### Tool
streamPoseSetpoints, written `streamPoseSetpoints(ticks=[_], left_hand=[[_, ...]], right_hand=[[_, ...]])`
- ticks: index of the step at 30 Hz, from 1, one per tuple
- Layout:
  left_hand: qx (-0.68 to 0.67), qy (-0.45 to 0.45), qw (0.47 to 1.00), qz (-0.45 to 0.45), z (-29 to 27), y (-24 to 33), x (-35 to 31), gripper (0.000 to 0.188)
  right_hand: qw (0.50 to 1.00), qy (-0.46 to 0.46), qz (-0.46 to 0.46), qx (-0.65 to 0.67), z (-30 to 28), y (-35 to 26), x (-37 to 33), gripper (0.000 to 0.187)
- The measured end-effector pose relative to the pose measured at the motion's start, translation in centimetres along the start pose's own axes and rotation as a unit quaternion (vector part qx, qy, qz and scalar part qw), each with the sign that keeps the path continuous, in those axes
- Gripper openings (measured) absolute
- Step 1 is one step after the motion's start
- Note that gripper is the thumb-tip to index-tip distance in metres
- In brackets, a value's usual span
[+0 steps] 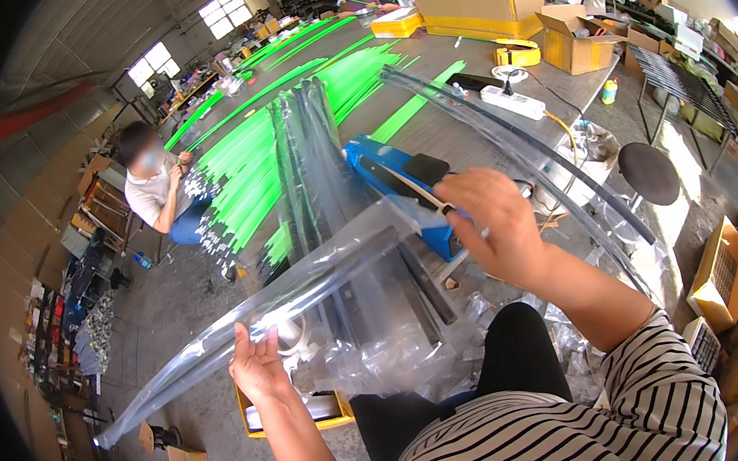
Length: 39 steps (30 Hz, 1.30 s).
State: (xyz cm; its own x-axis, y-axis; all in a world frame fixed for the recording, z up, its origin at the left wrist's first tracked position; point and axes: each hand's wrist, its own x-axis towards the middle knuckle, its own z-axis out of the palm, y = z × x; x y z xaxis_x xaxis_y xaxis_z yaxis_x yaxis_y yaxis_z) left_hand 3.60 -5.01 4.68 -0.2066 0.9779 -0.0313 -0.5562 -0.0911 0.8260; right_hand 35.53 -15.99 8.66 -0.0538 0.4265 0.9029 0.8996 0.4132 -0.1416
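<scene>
My left hand point(260, 367) grips a long clear plastic sleeve point(195, 358) from below, fingers curled up against it. The sleeve slants from the lower left up toward a blue bag sealer point(441, 239) at the table's near edge, where its end lies by the sealing arm. My right hand point(504, 228) is closed over the front end of that sealing arm point(407, 186); part of the grip is hidden behind the fingers. Under the sleeve, a bundle of plastic-wrapped dark rods point(294, 149) runs across the table and hangs over its near edge.
Bright green rods point(244, 176) pile on the table, with a person point(155, 175) seated beside them. Wrapped dark strips point(549, 164) and a white power strip point(512, 102) lie right. A round stool point(649, 174) and cardboard boxes point(718, 277) stand farther right.
</scene>
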Motion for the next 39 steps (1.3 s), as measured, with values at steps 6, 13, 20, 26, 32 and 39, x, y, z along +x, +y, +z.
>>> streamPoseSetpoints(ticks=[6,13,20,26,32,39], left_hand=[[0.068,-0.129,0.989,-0.006,0.2,3.5,-2.3,0.018],[0.214,-0.303,0.926,-0.071,3.0,3.2,-2.6,0.047],[0.262,-0.347,0.899,-0.058,0.5,0.6,-4.8,0.043],[0.272,-0.333,0.902,-0.036,-1.7,0.0,-4.9,0.034],[0.301,-0.203,0.932,0.011,-9.8,0.8,-4.9,0.035],[0.346,-0.142,0.926,-0.053,-14.9,1.5,-5.9,0.034]], right_hand=[[0.941,-0.319,-0.057,0.094,1.7,-8.0,0.5,0.050],[0.769,-0.414,0.331,0.356,3.5,-11.1,-0.2,0.054],[0.910,-0.275,0.309,0.030,7.2,-6.7,0.0,0.050],[0.902,-0.303,0.297,-0.080,7.7,-6.4,0.1,0.032],[0.955,-0.097,0.220,-0.174,0.8,-2.6,-2.6,0.018],[0.733,-0.368,0.409,-0.401,-8.5,10.4,-12.5,0.039]])
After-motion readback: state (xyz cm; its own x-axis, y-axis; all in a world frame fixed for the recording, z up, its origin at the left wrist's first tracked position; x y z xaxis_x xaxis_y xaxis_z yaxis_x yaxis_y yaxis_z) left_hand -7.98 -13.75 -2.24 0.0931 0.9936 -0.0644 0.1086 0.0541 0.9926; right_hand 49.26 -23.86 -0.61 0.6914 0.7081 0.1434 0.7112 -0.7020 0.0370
